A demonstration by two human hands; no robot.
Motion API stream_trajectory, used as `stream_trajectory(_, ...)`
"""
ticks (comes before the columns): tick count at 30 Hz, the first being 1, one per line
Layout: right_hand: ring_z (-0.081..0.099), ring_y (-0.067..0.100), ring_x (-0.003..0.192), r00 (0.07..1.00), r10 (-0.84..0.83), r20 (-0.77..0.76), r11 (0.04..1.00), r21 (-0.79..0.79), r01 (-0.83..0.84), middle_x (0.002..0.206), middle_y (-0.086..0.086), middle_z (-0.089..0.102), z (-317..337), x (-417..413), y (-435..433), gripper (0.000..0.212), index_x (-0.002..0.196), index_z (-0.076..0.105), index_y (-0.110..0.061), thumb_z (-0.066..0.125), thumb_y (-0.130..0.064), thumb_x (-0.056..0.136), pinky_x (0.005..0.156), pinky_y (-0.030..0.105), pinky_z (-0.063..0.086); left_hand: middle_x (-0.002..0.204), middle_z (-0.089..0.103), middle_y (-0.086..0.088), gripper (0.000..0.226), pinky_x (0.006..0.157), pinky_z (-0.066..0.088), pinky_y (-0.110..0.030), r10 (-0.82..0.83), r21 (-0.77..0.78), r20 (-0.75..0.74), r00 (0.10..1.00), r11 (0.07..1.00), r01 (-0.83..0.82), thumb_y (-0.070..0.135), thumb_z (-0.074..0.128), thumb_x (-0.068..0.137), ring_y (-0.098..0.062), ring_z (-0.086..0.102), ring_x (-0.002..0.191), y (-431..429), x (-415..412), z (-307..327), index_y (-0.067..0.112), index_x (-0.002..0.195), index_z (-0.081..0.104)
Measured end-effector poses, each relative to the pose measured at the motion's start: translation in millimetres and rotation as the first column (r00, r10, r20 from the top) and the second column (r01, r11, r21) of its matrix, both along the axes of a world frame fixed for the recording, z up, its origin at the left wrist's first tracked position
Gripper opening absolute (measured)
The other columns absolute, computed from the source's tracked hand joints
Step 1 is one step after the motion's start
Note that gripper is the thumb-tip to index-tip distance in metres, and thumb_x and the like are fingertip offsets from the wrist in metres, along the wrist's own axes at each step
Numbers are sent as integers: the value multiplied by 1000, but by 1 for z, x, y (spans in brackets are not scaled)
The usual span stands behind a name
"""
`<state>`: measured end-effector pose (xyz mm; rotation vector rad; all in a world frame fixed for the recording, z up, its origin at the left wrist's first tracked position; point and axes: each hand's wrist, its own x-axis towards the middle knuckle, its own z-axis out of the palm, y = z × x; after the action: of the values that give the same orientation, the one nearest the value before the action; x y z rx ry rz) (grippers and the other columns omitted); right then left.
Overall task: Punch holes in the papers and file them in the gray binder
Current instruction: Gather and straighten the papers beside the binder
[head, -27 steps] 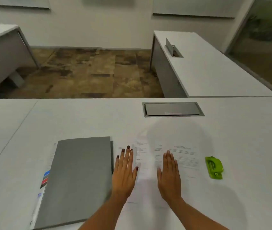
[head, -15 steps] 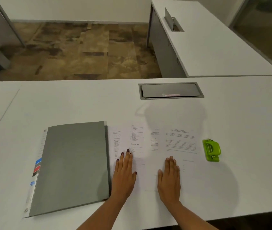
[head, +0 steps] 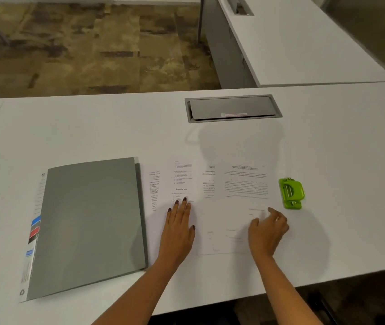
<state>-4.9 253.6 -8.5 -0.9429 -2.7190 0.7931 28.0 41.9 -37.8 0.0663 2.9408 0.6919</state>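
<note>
A closed gray binder (head: 90,221) lies flat on the white desk at the left, with coloured labels along its left edge. Several printed papers (head: 233,198) are spread overlapping to its right. A small green hole punch (head: 291,193) sits just right of the papers. My left hand (head: 179,226) rests flat, palm down, on the left sheets with fingers together. My right hand (head: 267,228) hovers over the right-hand sheet with fingers loosely curled and spread, pointing toward the punch, and holds nothing.
A gray cable hatch (head: 232,108) is set into the white desk (head: 339,160) behind the papers. Another white desk (head: 299,43) joins at the far right. Patterned floor lies beyond the desk's far edge. The near edge runs under my forearms.
The view has tilted down. My right hand has lifted off the paper, moved right toward the green punch and curled its fingers. My left hand stays flat on the sheets.
</note>
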Motion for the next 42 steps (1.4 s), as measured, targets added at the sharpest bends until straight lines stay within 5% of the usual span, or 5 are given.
stream_trajectory(16,38,40,119,895,-90,437,995,-3,102,127,24,45,15,-24,43,85,124,38,0,81,-44,65,96,50,34,158,-4,-1,71,115,-6,-35,-188,-52,57,981,980,191,53,28,93,-23,-9,145,15,-5,-4,19,150,4)
stream_trajectory(26,57,27,108,995,-59,-84,925,-380,23,118,13,61,41,-10,45,29,114,59,-4,64,-9,86,88,28,42,159,4,5,63,118,-2,-29,-34,267,134,990,964,-3,34,40,99,-13,-1,147,19,-9,9,20,151,7)
stream_trajectory(31,58,22,110,989,-116,-89,774,-632,34,114,8,64,47,0,43,32,110,60,-13,72,-14,80,97,37,46,152,33,6,49,113,28,-33,287,661,344,894,602,-448,36,40,99,-16,34,138,18,-23,44,29,146,30)
stream_trajectory(36,63,22,104,999,29,-29,697,-716,-40,107,5,68,42,7,22,31,105,63,-15,75,-19,77,94,41,50,121,64,4,49,78,55,-32,143,761,637,758,44,-648,53,39,91,-17,66,100,-1,-37,67,28,133,48)
stream_trajectory(42,58,8,90,990,133,-44,705,-698,-126,97,-5,63,40,6,-9,21,104,61,-16,67,-22,85,76,16,43,133,56,5,44,103,44,-49,260,759,467,845,372,-534,28,57,92,-21,54,120,-24,-33,58,25,135,48)
